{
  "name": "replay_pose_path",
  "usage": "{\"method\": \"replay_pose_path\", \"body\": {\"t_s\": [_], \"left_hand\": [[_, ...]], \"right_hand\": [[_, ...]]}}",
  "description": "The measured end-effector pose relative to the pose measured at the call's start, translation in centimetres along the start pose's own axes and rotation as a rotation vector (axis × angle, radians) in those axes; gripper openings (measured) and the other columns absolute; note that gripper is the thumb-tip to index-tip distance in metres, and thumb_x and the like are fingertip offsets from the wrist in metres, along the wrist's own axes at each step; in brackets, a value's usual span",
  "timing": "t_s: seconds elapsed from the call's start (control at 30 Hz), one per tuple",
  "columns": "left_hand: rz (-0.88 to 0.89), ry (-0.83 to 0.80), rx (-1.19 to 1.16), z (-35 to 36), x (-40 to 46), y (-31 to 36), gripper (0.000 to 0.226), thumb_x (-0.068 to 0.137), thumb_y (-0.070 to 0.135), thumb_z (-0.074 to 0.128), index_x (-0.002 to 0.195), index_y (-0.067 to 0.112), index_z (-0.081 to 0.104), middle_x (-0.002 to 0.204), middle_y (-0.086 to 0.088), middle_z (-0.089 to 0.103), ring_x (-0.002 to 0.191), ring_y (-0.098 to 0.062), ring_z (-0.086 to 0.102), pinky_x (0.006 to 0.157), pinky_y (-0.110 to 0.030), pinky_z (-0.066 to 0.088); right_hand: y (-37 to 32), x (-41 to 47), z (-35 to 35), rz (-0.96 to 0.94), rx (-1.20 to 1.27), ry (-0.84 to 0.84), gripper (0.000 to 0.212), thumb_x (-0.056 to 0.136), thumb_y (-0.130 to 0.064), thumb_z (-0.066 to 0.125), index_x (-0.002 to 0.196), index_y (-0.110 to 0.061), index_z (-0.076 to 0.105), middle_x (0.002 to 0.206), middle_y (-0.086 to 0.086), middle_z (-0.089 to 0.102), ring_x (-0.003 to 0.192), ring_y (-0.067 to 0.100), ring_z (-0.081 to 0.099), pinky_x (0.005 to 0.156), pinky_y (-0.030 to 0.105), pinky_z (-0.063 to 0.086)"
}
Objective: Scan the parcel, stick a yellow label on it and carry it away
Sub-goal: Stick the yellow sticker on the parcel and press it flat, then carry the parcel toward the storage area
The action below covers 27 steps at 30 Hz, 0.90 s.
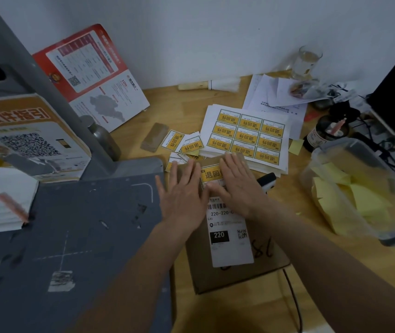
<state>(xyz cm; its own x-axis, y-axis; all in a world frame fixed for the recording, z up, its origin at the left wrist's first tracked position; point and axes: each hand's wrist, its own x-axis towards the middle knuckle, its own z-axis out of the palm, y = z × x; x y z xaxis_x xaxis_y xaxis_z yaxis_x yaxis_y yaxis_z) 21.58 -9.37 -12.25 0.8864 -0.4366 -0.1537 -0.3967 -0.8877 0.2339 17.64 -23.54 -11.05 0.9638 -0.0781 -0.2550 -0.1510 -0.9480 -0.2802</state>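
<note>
A brown cardboard parcel (235, 272) lies on the wooden desk, its white shipping label (227, 239) facing up. A yellow label (212, 174) sits on the parcel's far end. My left hand (183, 195) lies flat on the parcel just left of the yellow label, fingers straight. My right hand (238, 186) presses flat on the yellow label's right part and covers it. Behind the parcel lies a sheet of yellow labels (248, 135), with loose cut labels (182, 145) to its left.
A grey scanner platform (71, 236) with its post (35, 75) fills the left. A clear plastic box of yellow notes (359, 188) stands at the right, a black handheld scanner (267, 180) lies beside the parcel. Papers, a glass and a dark bottle crowd the back right.
</note>
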Motion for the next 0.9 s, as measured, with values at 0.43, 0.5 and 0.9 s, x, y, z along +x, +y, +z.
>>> {"method": "replay_pose_path", "body": {"t_s": [0.43, 0.5, 0.9], "left_hand": [[-0.467, 0.177, -1.053, -0.1, -3.0, -0.3, 0.039, 0.1, 0.036, 0.035, 0.131, 0.014, 0.046, 0.13, -0.001, 0.046, 0.112, -0.01, 0.043, 0.089, -0.018, 0.04], [-0.716, 0.024, -1.312, 0.6, -3.2, -1.1, 0.044, 0.099, 0.046, 0.031, 0.104, 0.014, 0.061, 0.115, -0.007, 0.063, 0.103, -0.019, 0.057, 0.095, -0.037, 0.045], [-0.876, -0.246, -1.591, 0.9, -4.1, -2.2, 0.064, 0.094, 0.058, 0.033, 0.085, 0.01, 0.073, 0.067, -0.009, 0.075, 0.074, -0.03, 0.068, 0.076, -0.039, 0.054]], "right_hand": [[1.3, -4.6, 1.1, 0.28, 0.646, 0.375, 0.057, 0.092, -0.054, 0.037, 0.135, -0.017, 0.035, 0.128, 0.0, 0.048, 0.119, 0.021, 0.047, 0.099, 0.041, 0.042], [1.5, -4.9, 0.2, 0.351, 0.89, 0.317, 0.037, 0.097, -0.042, 0.037, 0.125, -0.019, 0.044, 0.114, 0.0, 0.054, 0.106, 0.021, 0.055, 0.086, 0.039, 0.047], [2.9, -5.1, 0.4, 0.552, 1.363, -0.061, 0.089, 0.067, -0.081, 0.049, 0.138, -0.027, 0.04, 0.12, 0.008, 0.064, 0.109, 0.026, 0.063, 0.1, 0.049, 0.046]]}}
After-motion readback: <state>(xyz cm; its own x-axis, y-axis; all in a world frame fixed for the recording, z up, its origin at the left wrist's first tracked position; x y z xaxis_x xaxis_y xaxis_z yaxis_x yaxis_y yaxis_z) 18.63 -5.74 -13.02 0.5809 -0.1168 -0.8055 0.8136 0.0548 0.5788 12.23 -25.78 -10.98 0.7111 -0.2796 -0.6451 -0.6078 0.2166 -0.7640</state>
